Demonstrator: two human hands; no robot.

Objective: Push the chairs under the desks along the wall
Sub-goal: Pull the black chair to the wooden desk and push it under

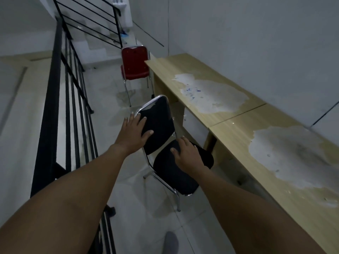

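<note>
Two chairs: black chair (165, 143) beside the near desk (275, 162), seat partly under its edge; red chair (134, 63) at the far desk's (201, 83) end. Left hand (136, 131) flat on the black backrest, fingers spread; right hand (185, 153) on the seat, fingers relaxed. Black railing (55, 107) opposite the desks.

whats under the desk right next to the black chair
Under the near end of the desk there is a pale inner panel and a wooden side support. The black chair has only its seat front at the desk edge. Deeper under, the desktop hides everything.
</note>
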